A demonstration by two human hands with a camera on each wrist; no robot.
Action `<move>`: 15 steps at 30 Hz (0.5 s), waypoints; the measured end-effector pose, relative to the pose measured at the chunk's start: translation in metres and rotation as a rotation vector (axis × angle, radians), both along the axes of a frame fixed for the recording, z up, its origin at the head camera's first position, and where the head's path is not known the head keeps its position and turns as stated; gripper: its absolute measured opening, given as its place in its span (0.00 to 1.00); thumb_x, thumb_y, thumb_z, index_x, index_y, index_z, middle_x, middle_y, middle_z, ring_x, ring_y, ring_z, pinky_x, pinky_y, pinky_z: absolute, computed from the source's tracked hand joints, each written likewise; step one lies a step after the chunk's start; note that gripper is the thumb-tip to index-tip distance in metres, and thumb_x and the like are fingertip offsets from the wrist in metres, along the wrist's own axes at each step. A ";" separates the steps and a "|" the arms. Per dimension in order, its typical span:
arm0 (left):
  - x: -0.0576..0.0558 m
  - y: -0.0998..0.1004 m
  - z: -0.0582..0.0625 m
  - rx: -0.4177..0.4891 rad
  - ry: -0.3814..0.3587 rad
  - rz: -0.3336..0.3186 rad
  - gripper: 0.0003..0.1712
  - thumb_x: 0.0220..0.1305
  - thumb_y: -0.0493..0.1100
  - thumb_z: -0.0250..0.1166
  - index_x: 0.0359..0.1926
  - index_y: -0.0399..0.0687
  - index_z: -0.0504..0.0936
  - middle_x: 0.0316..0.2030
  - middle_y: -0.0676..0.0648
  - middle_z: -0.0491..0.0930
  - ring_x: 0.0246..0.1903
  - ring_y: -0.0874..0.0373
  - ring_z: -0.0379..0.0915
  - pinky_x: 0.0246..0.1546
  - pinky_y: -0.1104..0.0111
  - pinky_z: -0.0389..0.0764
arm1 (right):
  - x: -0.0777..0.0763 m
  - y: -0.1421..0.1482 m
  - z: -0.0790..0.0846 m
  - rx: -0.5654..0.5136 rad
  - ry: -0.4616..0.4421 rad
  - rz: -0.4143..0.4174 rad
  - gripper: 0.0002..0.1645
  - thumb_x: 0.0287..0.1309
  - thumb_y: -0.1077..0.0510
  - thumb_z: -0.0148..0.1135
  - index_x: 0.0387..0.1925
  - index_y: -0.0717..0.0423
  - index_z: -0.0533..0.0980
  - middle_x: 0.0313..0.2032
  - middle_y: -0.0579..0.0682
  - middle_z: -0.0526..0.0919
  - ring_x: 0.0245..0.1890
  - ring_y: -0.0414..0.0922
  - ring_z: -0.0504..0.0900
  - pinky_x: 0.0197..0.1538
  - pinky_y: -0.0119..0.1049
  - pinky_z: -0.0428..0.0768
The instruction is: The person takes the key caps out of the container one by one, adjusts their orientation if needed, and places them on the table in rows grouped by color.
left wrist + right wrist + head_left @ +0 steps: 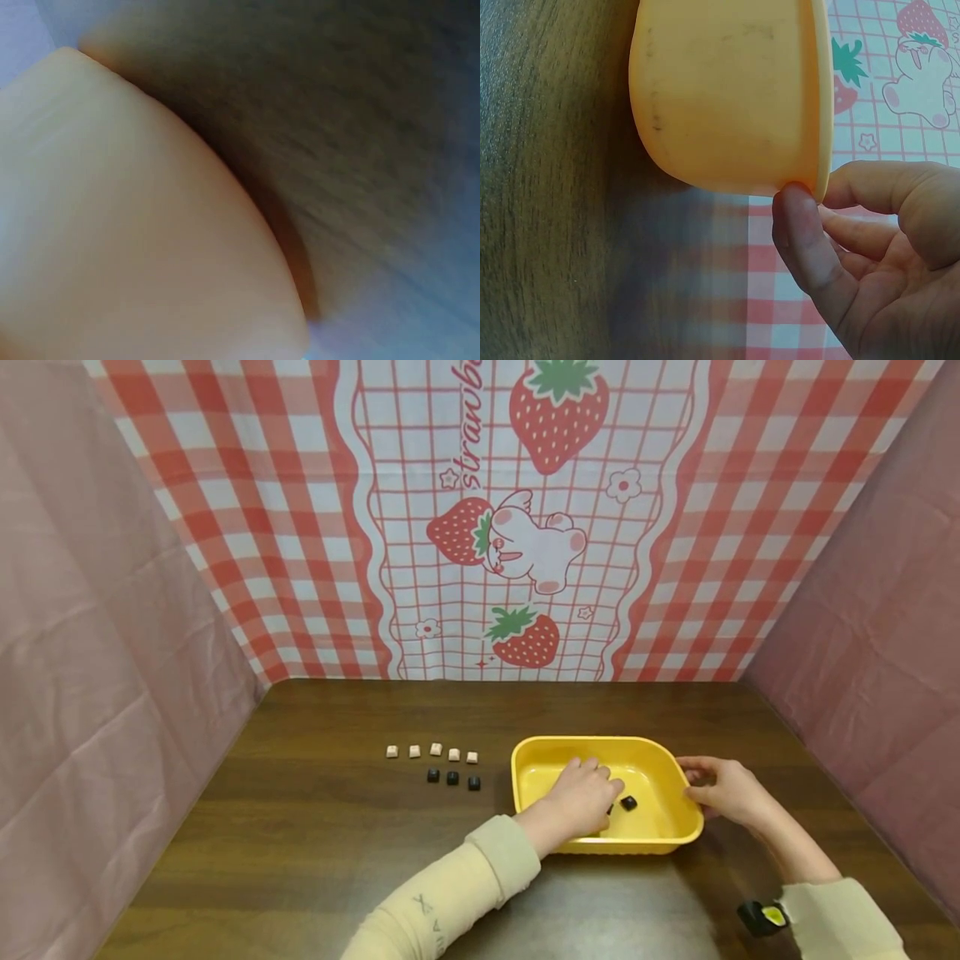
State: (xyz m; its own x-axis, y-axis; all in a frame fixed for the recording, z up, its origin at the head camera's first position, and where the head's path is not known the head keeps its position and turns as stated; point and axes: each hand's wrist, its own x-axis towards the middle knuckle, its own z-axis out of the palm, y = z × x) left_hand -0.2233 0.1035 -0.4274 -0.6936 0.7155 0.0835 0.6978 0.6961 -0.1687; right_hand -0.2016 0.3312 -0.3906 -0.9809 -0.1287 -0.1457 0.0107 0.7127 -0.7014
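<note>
A yellow plastic basin point(607, 845) stands on the table. My right hand point(727, 789) pinches its right rim between thumb and fingers; the right wrist view shows the thumb point(804, 232) against the outer wall. My left hand point(581, 797) reaches down inside the basin, fingers bent toward the floor. A black keycap point(628, 803) lies just right of it, and another black bit point(609, 809) shows at the fingertips; I cannot tell whether the left hand holds it. In the left wrist view, a blurred pale surface point(150, 225) hides the fingers.
Left of the basin, several pale keycaps point(436, 749) form a row on the brown table point(322, 827), with three black keycaps point(452, 778) in front. A strawberry-patterned cloth point(525, 543) hangs behind, and pink cloth point(862, 577) covers the sides. A dark strapped device point(761, 918) sits at the right sleeve.
</note>
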 end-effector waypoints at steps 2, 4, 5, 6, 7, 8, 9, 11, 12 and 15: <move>0.001 -0.002 0.002 -0.005 -0.004 0.000 0.19 0.54 0.56 0.66 0.48 0.65 0.76 0.40 0.58 0.76 0.40 0.62 0.65 0.36 0.70 0.61 | 0.001 0.000 0.000 0.002 -0.002 0.000 0.32 0.53 0.65 0.61 0.59 0.75 0.65 0.41 0.62 0.75 0.32 0.47 0.80 0.31 0.38 0.82; 0.002 -0.004 0.004 -0.011 -0.006 -0.002 0.19 0.54 0.56 0.66 0.48 0.64 0.76 0.40 0.58 0.76 0.40 0.62 0.65 0.36 0.70 0.61 | 0.001 0.000 0.000 0.005 -0.003 0.001 0.32 0.54 0.65 0.61 0.59 0.75 0.65 0.41 0.62 0.75 0.33 0.47 0.80 0.31 0.38 0.82; 0.002 -0.005 0.004 -0.012 -0.008 -0.002 0.19 0.54 0.56 0.66 0.48 0.64 0.76 0.40 0.58 0.75 0.40 0.62 0.65 0.37 0.70 0.61 | 0.001 0.000 0.000 0.007 -0.003 0.002 0.32 0.54 0.64 0.61 0.59 0.75 0.64 0.40 0.62 0.75 0.32 0.47 0.80 0.31 0.38 0.82; 0.003 -0.006 0.005 -0.012 -0.009 -0.003 0.19 0.54 0.56 0.66 0.48 0.64 0.76 0.40 0.58 0.75 0.41 0.62 0.65 0.38 0.70 0.61 | 0.001 0.000 0.000 0.007 -0.001 0.001 0.32 0.54 0.64 0.61 0.59 0.75 0.65 0.40 0.62 0.75 0.32 0.47 0.80 0.31 0.38 0.82; 0.003 -0.007 0.006 -0.012 -0.011 -0.002 0.19 0.54 0.56 0.66 0.47 0.64 0.76 0.40 0.58 0.75 0.41 0.62 0.65 0.38 0.70 0.62 | 0.001 0.000 0.000 0.007 0.001 0.001 0.32 0.54 0.64 0.62 0.59 0.75 0.65 0.40 0.62 0.75 0.32 0.47 0.80 0.30 0.38 0.82; 0.004 -0.009 0.008 -0.013 -0.011 0.000 0.19 0.54 0.57 0.65 0.47 0.63 0.76 0.40 0.58 0.75 0.41 0.62 0.65 0.39 0.70 0.62 | 0.001 0.000 -0.001 0.006 0.005 0.001 0.32 0.53 0.64 0.62 0.59 0.75 0.65 0.40 0.62 0.75 0.31 0.47 0.80 0.30 0.38 0.82; 0.004 -0.010 0.009 -0.012 -0.011 0.003 0.19 0.54 0.57 0.65 0.47 0.63 0.76 0.40 0.58 0.75 0.41 0.62 0.65 0.40 0.70 0.62 | 0.001 0.000 -0.001 0.005 0.010 0.002 0.32 0.53 0.64 0.62 0.59 0.75 0.65 0.40 0.62 0.76 0.31 0.47 0.80 0.30 0.38 0.82; 0.005 -0.014 0.012 -0.009 -0.018 0.009 0.19 0.55 0.56 0.65 0.48 0.63 0.76 0.40 0.57 0.75 0.41 0.62 0.65 0.40 0.69 0.62 | 0.000 0.001 -0.002 0.002 0.021 0.006 0.32 0.52 0.65 0.62 0.58 0.75 0.65 0.39 0.62 0.76 0.30 0.47 0.80 0.29 0.38 0.82; 0.005 -0.016 0.014 -0.007 -0.023 0.012 0.19 0.56 0.56 0.64 0.48 0.62 0.76 0.40 0.57 0.75 0.41 0.62 0.65 0.40 0.69 0.62 | 0.000 0.000 -0.002 0.000 0.025 0.005 0.32 0.52 0.65 0.62 0.58 0.75 0.66 0.39 0.62 0.76 0.29 0.47 0.80 0.29 0.38 0.82; 0.006 -0.021 0.020 0.000 -0.030 0.015 0.18 0.56 0.56 0.64 0.48 0.62 0.76 0.40 0.57 0.75 0.40 0.61 0.64 0.39 0.69 0.61 | 0.000 0.000 -0.002 0.000 0.028 0.004 0.32 0.52 0.65 0.62 0.58 0.75 0.66 0.39 0.62 0.76 0.29 0.46 0.80 0.29 0.38 0.82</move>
State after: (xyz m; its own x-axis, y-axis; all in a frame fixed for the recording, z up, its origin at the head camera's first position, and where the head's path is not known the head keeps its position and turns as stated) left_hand -0.2171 0.0827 -0.4077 -0.7066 0.7049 0.0629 0.6919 0.7067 -0.1479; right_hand -0.2012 0.3316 -0.3923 -0.9840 -0.1329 -0.1183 -0.0120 0.7129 -0.7012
